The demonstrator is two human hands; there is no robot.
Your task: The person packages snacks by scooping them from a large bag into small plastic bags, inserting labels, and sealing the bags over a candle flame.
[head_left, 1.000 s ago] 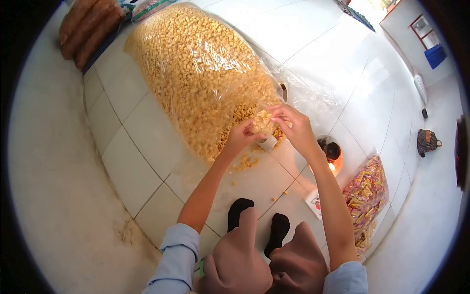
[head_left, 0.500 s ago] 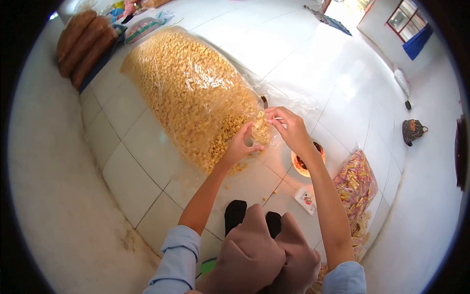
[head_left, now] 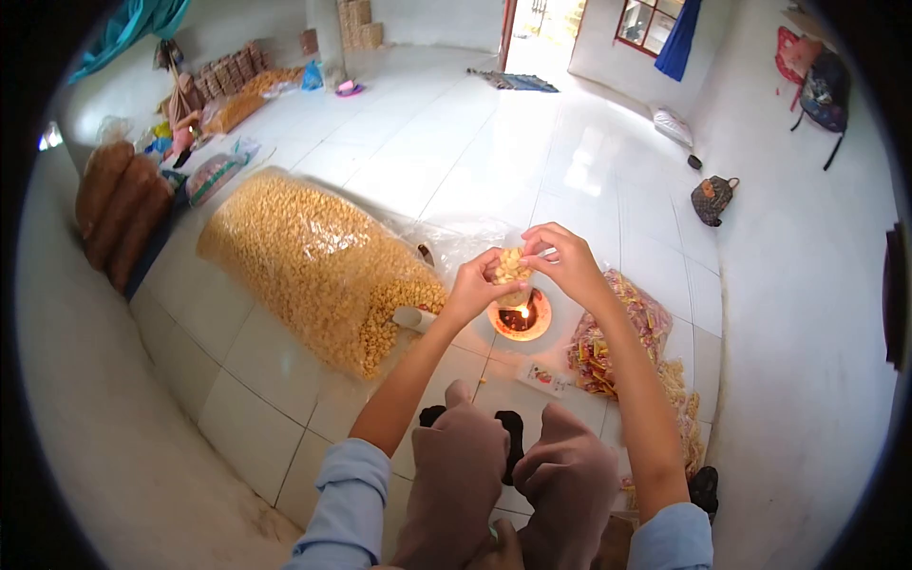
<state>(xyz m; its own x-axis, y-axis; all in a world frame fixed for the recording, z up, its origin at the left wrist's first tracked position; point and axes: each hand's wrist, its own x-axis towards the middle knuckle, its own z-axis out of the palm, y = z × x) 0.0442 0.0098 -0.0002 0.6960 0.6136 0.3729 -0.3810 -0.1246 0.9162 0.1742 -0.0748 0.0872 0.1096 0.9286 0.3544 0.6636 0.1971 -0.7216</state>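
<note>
Head view: on white floor tiles (head_left: pixel 380 176) I see a bulky clear sack (head_left: pixel 285 252) of yellow snacks, then a smaller bag (head_left: pixel 622 318) of red-and-yellow packets. Near a round dish (head_left: pixel 544 321), the person's left hand (head_left: pixel 475 285) grasps a little snack-filled pouch (head_left: pixel 513 266); the right hand (head_left: pixel 562 261) pinches its upper edge. Tiniest: a flame (head_left: pixel 524 311) at the dish.

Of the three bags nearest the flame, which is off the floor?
The small clear bag, held up in the left hand and right hand; the big snack bag and the bag of colourful packets rest on the floor.
</note>
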